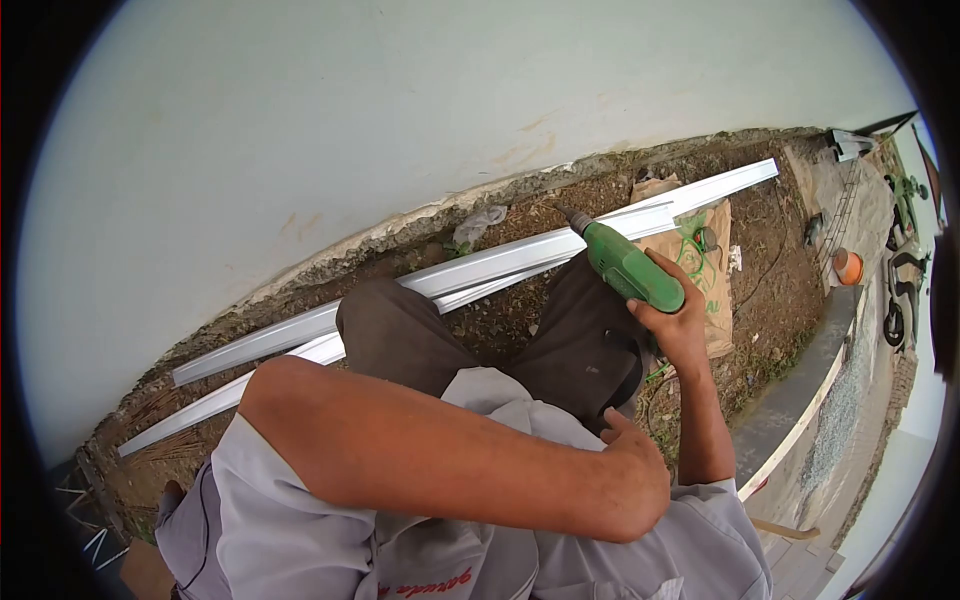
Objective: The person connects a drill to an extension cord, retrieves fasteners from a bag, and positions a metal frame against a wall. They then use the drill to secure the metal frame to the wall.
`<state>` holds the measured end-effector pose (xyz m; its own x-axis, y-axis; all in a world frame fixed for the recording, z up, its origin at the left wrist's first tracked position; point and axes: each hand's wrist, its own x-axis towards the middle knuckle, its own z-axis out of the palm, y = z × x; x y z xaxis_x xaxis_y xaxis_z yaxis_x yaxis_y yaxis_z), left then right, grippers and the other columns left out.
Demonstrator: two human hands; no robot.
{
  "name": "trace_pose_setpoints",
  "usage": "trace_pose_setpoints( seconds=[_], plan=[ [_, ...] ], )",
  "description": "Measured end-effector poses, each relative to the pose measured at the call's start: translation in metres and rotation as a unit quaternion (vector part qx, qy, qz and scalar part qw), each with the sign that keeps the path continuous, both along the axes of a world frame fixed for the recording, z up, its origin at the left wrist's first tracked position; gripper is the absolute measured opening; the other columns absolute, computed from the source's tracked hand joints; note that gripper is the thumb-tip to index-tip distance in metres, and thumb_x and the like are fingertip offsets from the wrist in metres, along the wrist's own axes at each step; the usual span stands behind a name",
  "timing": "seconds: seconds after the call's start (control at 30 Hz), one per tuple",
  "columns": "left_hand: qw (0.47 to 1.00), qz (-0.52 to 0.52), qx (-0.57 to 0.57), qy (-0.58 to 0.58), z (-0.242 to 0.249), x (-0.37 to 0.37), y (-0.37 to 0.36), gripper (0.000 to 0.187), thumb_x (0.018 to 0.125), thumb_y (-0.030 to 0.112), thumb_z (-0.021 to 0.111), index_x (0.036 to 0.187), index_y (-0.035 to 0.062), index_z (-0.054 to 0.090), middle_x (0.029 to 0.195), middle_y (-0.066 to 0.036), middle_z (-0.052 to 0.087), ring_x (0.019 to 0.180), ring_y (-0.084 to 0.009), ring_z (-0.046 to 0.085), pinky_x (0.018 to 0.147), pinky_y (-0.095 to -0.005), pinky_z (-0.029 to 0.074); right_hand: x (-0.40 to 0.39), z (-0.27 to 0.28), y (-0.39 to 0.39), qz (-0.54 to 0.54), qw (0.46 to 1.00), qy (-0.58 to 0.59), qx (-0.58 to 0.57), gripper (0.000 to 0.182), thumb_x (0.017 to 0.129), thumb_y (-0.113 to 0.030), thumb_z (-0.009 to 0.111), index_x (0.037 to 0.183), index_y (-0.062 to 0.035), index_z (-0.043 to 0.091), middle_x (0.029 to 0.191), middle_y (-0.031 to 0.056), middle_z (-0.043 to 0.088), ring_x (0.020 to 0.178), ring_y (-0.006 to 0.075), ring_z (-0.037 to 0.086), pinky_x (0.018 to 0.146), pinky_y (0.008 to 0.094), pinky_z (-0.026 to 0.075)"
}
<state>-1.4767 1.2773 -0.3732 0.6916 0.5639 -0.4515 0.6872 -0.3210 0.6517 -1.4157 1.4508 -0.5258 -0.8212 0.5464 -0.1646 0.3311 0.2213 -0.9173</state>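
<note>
My right hand (678,318) is wrapped round a green drill (632,265), whose dark chuck points up and left over the metal profiles. My left forearm crosses my body, bringing my left hand (635,465) beside the right side of my waist. Part of its fingers shows against my shirt; the rest is hidden, and what they hold, if anything, cannot be seen. Long white metal profiles (500,257) lie beyond and partly under my bent knees, one overlapping another at the right.
A pale wall (300,130) rises behind a strip of soil (765,215). Flattened brown paper (718,325) with green print lies right of the drill. An orange pot (848,267), a concrete kerb (815,375) and a parked scooter (900,295) are at the right.
</note>
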Motion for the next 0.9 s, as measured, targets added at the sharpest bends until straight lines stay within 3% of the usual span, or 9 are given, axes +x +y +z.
trace_pose_setpoints(
  seconds=[0.07,0.17,0.27,0.37,0.43,0.53,0.67,0.77,0.9],
  plan=[
    [0.999,-0.014,-0.035,-0.001,-0.008,0.005,0.003,0.052,0.074,0.026,0.084,0.122,0.0072,0.078,0.122,-0.021,0.074,0.111,-0.0436,0.072,0.089,-0.0706,0.056,0.0,0.001,-0.003,0.001,1.0,0.006,-0.004,0.07,0.077,-0.002,0.08,0.142,0.0069,0.057,0.132,0.0164,0.069,0.12,0.0205,0.066,0.105,0.0341,0.05],
    [0.99,0.107,0.035,-0.089,-0.029,0.026,-0.022,0.052,0.072,0.024,0.085,0.121,0.0062,0.078,0.121,-0.021,0.075,0.111,-0.0434,0.072,0.089,-0.0685,0.057,-0.002,0.005,-0.005,-0.004,1.0,0.017,-0.009,0.07,0.077,-0.002,0.08,0.142,0.007,0.057,0.132,0.0164,0.068,0.12,0.0202,0.066,0.105,0.034,0.05],
    [0.994,0.075,0.044,-0.072,-0.019,0.01,-0.024,0.049,0.074,0.021,0.082,0.12,0.005,0.078,0.122,-0.022,0.075,0.11,-0.0441,0.072,0.089,-0.0671,0.058,0.001,0.007,-0.005,-0.015,1.0,0.02,-0.01,0.07,0.076,-0.001,0.079,0.143,0.0069,0.057,0.132,0.0161,0.068,0.119,0.0201,0.066,0.105,0.0337,0.05],
    [1.0,-0.002,0.017,-0.013,-0.015,0.007,-0.025,0.05,0.071,0.024,0.079,0.116,0.0008,0.078,0.128,-0.04,0.064,0.112,-0.0541,0.069,0.084,-0.0747,0.054,0.0,0.01,-0.005,-0.025,0.999,0.024,-0.008,0.07,0.076,-0.001,0.079,0.143,0.0069,0.057,0.131,0.0158,0.069,0.118,0.0201,0.066,0.104,0.0336,0.051],
    [0.999,0.004,-0.017,0.03,-0.022,0.015,-0.023,0.053,0.072,0.025,0.081,0.119,0.0012,0.077,0.129,-0.04,0.064,0.113,-0.0556,0.067,0.086,-0.0753,0.052,-0.003,0.013,-0.004,-0.023,0.999,0.032,-0.002,0.07,0.076,-0.001,0.079,0.143,0.0067,0.057,0.13,0.0157,0.069,0.117,0.02,0.067,0.103,0.0334,0.051],
    [0.977,0.016,-0.142,0.159,-0.062,0.065,0.001,0.053,0.084,0.035,0.076,0.13,0.0082,0.073,0.132,-0.023,0.069,0.122,-0.0466,0.064,0.103,-0.0749,0.041,-0.006,0.019,-0.003,-0.016,0.999,0.046,0.01,0.071,0.076,-0.003,0.079,0.143,0.0063,0.057,0.128,0.0155,0.07,0.114,0.0195,0.068,0.098,0.0329,0.054],
    [0.971,-0.034,-0.102,0.212,-0.043,0.046,0.007,0.046,0.091,0.04,0.072,0.128,0.012,0.075,0.129,-0.012,0.073,0.124,-0.0401,0.065,0.111,-0.0738,0.037,-0.007,0.024,-0.001,-0.014,0.999,0.037,0.006,0.072,0.076,-0.004,0.079,0.143,0.0065,0.057,0.127,0.0153,0.07,0.113,0.0196,0.068,0.097,0.0327,0.054],
    [0.997,0.048,-0.048,0.042,-0.05,0.036,-0.009,0.048,0.073,0.023,0.082,0.117,0.0017,0.078,0.113,-0.027,0.075,0.108,-0.0466,0.072,0.091,-0.076,0.051,-0.007,0.026,-0.003,-0.005,0.999,0.046,0.015,0.072,0.076,-0.004,0.079,0.144,0.0068,0.056,0.128,0.0157,0.07,0.114,0.0201,0.068,0.098,0.033,0.054],
    [0.991,0.116,-0.05,-0.049,-0.075,0.041,-0.015,0.041,0.074,0.022,0.08,0.11,0.0036,0.08,0.11,-0.02,0.077,0.104,-0.0413,0.074,0.084,-0.0708,0.057,-0.008,0.027,-0.004,0.001,0.999,0.049,-0.003,0.073,0.075,-0.003,0.079,0.144,0.0072,0.056,0.129,0.0162,0.069,0.116,0.021,0.068,0.101,0.0337,0.053]
  ],
)
